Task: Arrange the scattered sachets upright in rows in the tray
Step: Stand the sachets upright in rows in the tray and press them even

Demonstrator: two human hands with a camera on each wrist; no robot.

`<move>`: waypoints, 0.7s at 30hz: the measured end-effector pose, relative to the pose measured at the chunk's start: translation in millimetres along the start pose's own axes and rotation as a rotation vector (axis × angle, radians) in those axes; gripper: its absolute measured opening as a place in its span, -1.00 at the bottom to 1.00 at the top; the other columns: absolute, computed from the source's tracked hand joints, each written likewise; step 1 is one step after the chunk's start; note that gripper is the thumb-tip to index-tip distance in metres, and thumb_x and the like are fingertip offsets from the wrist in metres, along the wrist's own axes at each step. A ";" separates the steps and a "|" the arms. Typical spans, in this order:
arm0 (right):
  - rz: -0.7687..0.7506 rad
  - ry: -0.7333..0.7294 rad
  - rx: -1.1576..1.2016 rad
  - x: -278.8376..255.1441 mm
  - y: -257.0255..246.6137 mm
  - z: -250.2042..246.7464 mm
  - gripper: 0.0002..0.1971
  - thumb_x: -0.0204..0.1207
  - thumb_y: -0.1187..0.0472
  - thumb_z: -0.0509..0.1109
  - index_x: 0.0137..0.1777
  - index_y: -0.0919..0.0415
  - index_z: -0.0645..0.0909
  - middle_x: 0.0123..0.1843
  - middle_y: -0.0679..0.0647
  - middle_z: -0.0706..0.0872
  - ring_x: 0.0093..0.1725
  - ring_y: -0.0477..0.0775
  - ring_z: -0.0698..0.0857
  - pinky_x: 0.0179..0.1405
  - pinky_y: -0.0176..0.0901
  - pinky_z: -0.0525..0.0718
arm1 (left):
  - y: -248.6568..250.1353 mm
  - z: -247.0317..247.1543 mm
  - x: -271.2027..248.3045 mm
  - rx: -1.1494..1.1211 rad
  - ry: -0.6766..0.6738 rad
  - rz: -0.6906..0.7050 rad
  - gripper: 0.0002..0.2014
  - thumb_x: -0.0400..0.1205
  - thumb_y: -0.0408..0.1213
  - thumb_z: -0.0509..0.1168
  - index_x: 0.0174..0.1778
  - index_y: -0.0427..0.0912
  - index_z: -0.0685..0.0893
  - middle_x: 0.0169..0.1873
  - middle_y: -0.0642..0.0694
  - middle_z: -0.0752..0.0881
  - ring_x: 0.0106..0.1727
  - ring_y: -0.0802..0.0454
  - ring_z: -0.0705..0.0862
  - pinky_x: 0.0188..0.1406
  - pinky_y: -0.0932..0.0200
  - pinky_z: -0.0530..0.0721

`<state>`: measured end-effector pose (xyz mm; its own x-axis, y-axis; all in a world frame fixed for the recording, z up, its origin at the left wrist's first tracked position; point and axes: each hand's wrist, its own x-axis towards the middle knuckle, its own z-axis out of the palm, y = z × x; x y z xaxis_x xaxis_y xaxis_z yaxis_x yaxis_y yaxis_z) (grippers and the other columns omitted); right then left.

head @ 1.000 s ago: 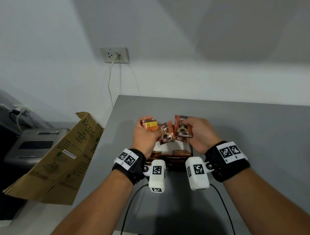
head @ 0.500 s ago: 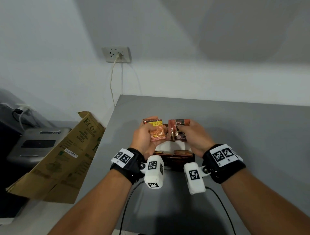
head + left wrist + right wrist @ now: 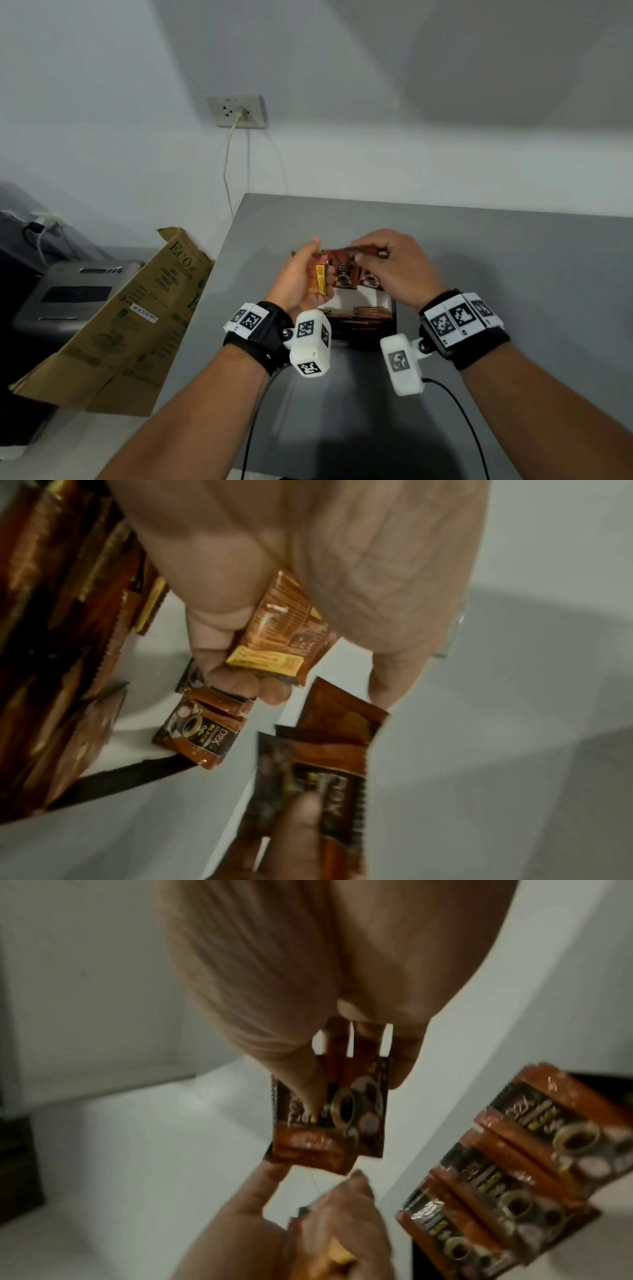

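Observation:
Over the black-rimmed tray (image 3: 394,320) my left hand (image 3: 317,274) grips a few sachets, the front one orange with a yellow label (image 3: 320,284) (image 3: 270,634). My right hand (image 3: 364,255) pinches a few brown coffee sachets (image 3: 352,253) (image 3: 329,1118) by their upper edge, just right of the left hand. In the right wrist view the left fingertips (image 3: 274,1169) touch their lower corner. Upright brown sachets (image 3: 358,279) (image 3: 200,731) stand at the tray's far end. More sachets (image 3: 364,318) fill its near end.
The tray lies on a grey table (image 3: 496,274) near its left edge. A folded cardboard box (image 3: 137,318) leans off that edge, beside a grey printer (image 3: 75,294). A wall socket (image 3: 236,111) with a cord is behind. Cables (image 3: 462,411) trail from my wrists.
My right hand has tipped its brown sachets from facing me to nearly edge-on and brought them against the left hand. The left hand has turned its orange sachet sideways.

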<state>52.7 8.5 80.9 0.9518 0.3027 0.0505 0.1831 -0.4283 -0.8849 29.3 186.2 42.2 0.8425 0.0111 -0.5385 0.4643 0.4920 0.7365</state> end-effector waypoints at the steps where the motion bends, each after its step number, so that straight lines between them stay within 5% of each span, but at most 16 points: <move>1: -0.033 -0.069 -0.072 -0.2 2.7 -0.1 -0.68 0.53 0.27 0.51 -0.06 -0.29 0.78 -0.06 -0.14 0.77 -0.05 -0.16 0.73 0.02 -0.24 0.66 | 0.1 0.1 1.3 -0.017 0.006 0.022 -0.82 0.65 -0.17 0.39 -0.15 -0.21 0.72 -0.31 -0.19 0.69 -0.38 0.00 0.63 -0.39 0.16 0.62; 2: -0.030 -0.122 -0.072 -0.8 7.1 0.4 -0.64 0.50 0.29 0.53 -0.03 -0.32 0.79 -0.05 -0.13 0.78 -0.03 -0.13 0.74 0.07 -0.19 0.67 | 0.9 0.7 2.4 -0.024 0.026 0.060 -0.96 0.63 -0.35 0.40 -0.12 -0.23 0.70 -0.27 -0.22 0.71 -0.39 -0.01 0.66 -0.44 0.19 0.63; 5: 0.089 -0.172 0.144 -3.8 18.2 -0.6 -0.64 0.51 0.40 0.51 0.09 -0.12 0.82 0.02 -0.02 0.86 0.05 0.05 0.83 0.20 0.04 0.72 | 4.7 -0.9 3.8 0.011 0.109 0.181 -0.66 0.52 -0.66 0.38 0.16 -0.30 0.61 -0.14 -0.29 0.74 -0.31 -0.10 0.75 -0.50 0.18 0.67; 8: 0.278 -0.120 0.586 -2.9 16.2 0.6 -0.74 0.60 0.50 0.36 0.11 0.20 0.77 0.03 0.19 0.86 0.02 0.19 0.81 0.16 0.12 0.74 | 6.0 -1.6 3.0 0.108 0.086 0.269 -0.50 0.48 -0.70 0.42 0.28 -0.22 0.59 0.02 -0.36 0.76 -0.05 -0.24 0.80 -0.16 -0.13 0.80; 11: 0.386 -0.100 0.654 4.0 15.9 8.7 -0.79 0.67 0.48 0.27 0.21 0.40 0.67 0.06 0.30 0.81 -0.02 0.19 0.77 0.07 0.03 0.73 | 3.6 7.4 -1.5 0.185 0.030 0.294 -0.47 0.45 -0.72 0.43 0.30 -0.26 0.59 0.17 -0.47 0.72 0.07 -0.29 0.76 0.17 -0.35 0.73; 14: 0.455 -0.090 0.667 5.4 15.9 16.1 -0.79 0.68 0.45 0.26 0.23 0.38 0.65 0.07 0.33 0.78 -0.02 0.22 0.70 0.04 0.06 0.65 | 2.0 11.3 -2.3 0.154 0.001 0.265 -0.53 0.54 -0.68 0.36 0.37 -0.32 0.56 0.12 -0.44 0.71 0.02 -0.25 0.75 0.05 -0.21 0.77; 18: 0.467 -0.054 0.699 2.9 14.7 12.7 -0.82 0.71 0.39 0.24 0.17 0.25 0.66 -0.07 0.19 0.80 -0.17 0.11 0.72 -0.28 -0.12 0.62 | 4.1 7.0 -5.1 -0.020 -0.024 0.136 -0.62 0.64 -0.55 0.10 0.35 -0.32 0.59 0.02 -0.39 0.73 -0.15 -0.24 0.76 -0.24 -0.10 0.81; 21: 0.436 -0.014 0.806 4.0 15.4 5.5 -0.80 0.71 0.42 0.24 0.16 0.29 0.68 -0.03 0.25 0.85 -0.06 0.22 0.79 -0.08 0.05 0.76 | 4.0 5.4 -5.6 0.023 -0.025 0.148 -0.64 0.67 -0.61 0.11 0.36 -0.34 0.54 0.00 -0.39 0.76 -0.10 -0.28 0.80 -0.19 -0.17 0.84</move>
<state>58.0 7.8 65.0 0.8922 0.2663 -0.3647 -0.4239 0.2155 -0.8797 27.9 183.4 50.4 0.9087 0.0603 -0.4131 0.3401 0.4669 0.8163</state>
